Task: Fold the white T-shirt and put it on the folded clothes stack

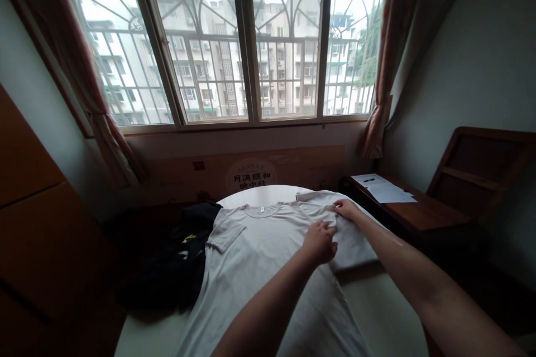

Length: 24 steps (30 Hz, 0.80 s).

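Pen [369,180] on paper sheets [391,193], left seat edge of a wooden chair [435,213]; tied curtains [380,81] flanking a barred window [245,44].

Very bright at the big window [288,67], almost pure white up in the sky. Hazy and washed out on the buildings [226,61] outside. Dim in the room, lit from the front by daylight. Soft and pale on the white shirt [259,256], with faint gray shadows in the folds. Darker on the left hand [320,242] than on the right hand [347,209]. Nearly black on the dark clothes [188,251], too dark to see well. Stretched and leaning at the sides, at the cupboard [29,223] and chair [481,173]. A bit fuzzy all over.
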{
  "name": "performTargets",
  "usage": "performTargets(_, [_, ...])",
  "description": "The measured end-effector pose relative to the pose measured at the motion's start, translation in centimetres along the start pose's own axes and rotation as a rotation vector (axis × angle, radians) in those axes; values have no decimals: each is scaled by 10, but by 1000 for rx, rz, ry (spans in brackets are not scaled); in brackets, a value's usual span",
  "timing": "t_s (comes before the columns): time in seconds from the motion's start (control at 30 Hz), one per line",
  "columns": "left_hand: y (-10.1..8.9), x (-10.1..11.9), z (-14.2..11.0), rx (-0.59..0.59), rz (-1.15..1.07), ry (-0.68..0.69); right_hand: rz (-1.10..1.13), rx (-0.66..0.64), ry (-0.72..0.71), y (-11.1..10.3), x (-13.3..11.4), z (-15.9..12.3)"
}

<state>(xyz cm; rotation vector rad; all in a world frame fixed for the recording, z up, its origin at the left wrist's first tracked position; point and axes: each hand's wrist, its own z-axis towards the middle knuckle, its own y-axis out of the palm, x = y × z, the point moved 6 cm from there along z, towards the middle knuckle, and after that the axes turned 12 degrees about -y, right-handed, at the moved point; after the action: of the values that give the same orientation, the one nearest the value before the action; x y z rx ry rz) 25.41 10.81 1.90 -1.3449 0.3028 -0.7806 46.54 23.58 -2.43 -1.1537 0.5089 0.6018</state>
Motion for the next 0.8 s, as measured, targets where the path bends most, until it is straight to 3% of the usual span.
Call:
performTargets(0.1, [22, 9, 15, -70, 15, -87, 11, -14, 0, 0, 4, -1])
performTargets(0.2, [31, 12, 19, -81, 18, -156, 37, -27, -5, -1, 7, -2])
performTargets(0.8, [45, 14, 29, -91, -27, -249, 47, -77, -26, 8, 20, 4])
